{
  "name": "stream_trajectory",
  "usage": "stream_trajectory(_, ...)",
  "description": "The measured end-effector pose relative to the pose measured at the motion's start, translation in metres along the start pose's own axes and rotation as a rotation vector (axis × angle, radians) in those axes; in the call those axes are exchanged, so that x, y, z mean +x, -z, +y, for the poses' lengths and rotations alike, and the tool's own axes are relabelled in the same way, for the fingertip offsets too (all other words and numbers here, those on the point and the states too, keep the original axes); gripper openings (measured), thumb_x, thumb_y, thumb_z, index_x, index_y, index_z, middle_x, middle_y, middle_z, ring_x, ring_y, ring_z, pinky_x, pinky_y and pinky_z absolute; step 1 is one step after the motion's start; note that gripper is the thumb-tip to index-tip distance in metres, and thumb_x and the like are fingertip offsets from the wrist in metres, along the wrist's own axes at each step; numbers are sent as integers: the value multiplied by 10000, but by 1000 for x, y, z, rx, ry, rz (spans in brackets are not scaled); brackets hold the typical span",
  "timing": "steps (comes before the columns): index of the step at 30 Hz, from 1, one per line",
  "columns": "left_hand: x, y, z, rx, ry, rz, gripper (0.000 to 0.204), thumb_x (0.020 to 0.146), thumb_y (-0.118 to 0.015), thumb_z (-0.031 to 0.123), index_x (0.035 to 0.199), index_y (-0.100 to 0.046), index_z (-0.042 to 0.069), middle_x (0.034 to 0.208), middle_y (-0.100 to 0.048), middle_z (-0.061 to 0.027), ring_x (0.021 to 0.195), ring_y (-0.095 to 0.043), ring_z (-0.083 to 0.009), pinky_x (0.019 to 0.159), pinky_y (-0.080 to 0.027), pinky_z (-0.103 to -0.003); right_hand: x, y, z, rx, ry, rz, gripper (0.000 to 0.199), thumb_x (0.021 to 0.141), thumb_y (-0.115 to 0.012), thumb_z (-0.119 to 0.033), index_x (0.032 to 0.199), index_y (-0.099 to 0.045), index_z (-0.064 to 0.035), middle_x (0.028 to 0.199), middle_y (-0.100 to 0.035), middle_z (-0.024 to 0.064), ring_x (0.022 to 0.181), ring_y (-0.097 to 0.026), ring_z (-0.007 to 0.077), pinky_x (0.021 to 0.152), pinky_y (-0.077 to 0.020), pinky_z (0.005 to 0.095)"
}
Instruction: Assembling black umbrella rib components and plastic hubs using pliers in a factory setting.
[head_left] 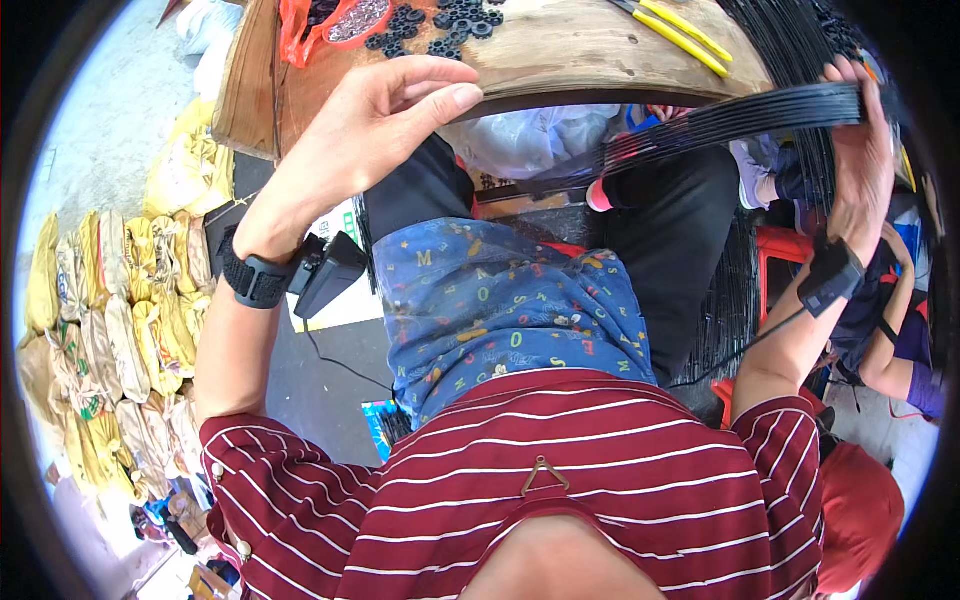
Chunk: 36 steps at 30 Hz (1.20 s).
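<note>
On the right, my right hand (862, 150) is closed around one end of a bundle of long, thin black strips (735, 115). The strips fan leftward across the gap between the bench edge and my lap, and their far ends blur over my dark trousers. My left hand (395, 115) is over the near left edge of the wooden bench (560, 60). Its fingers bend loosely and the thumb stands a little off the index finger, with nothing visible between them. Small black round parts (465, 25) lie on the bench beyond that hand.
A red dish of small metal pieces (358, 20) and yellow-handled pliers (685, 40) lie on the bench. More long black strips (775, 50) hang at its right end. Yellow sacks (160, 340) cover the floor at left. At right, another person's arm (885, 350) shows.
</note>
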<state>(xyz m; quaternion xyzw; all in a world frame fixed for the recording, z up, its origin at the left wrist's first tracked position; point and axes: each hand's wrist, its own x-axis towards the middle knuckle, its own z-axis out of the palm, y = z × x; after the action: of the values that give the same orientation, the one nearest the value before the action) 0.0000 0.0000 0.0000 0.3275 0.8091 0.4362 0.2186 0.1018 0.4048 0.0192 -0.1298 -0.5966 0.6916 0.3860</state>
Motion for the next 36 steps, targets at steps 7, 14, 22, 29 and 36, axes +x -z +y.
stream_trajectory(7, 29, -34, 4, -188, -135, 59, 284, 964, -560, 172, 1160, -594, -30, 1079, -662, -58, 1024, -595, -112, 920, -453, -250, -39, -84, 19, -351, 113, -817, 349, 975, -496, -311, 1074, -640, -8, 910, -683, 50, 870, -639, 137, 820, -482, 278)
stream_trajectory(14, 51, -29, 16, -738, -78, 270, 492, 992, -453, 410, 1136, -575, -44, 1046, -650, -122, 953, -633, -173, 892, -491, -311, -86, -143, 78, 90, -507, -966, 201, 945, -582, -190, 1024, -646, -17, 882, -686, 52, 795, -641, 110, 749, -519, 259)
stream_trajectory(22, 63, 7, 44, -514, -248, 254, 274, 904, -646, 166, 1111, -594, -7, 965, -672, -71, 895, -623, -115, 807, -498, -257, -115, -168, 82, 95, -491, -933, 239, 957, -572, -242, 908, -645, -19, 810, -678, 33, 712, -636, 93, 677, -510, 229)
stream_trajectory(29, 66, -3, 63, -370, -298, 324, 176, 924, -612, 128, 1038, -611, -7, 876, -688, -39, 814, -611, -66, 757, -489, -231, -120, -154, 92, 269, -552, -907, 460, 1016, -359, -427, 1032, -583, -25, 855, -648, 72, 793, -628, 148, 720, -508, 279)
stream_trajectory(36, 33, -28, 105, -174, -439, 163, 291, 866, -660, 123, 1104, -594, -31, 925, -673, -101, 780, -622, -125, 708, -503, -273, -132, -151, 74, 174, -507, -504, 325, 1033, -384, -283, 1188, -511, -27, 1042, -593, 71, 982, -594, 161, 860, -497, 309)
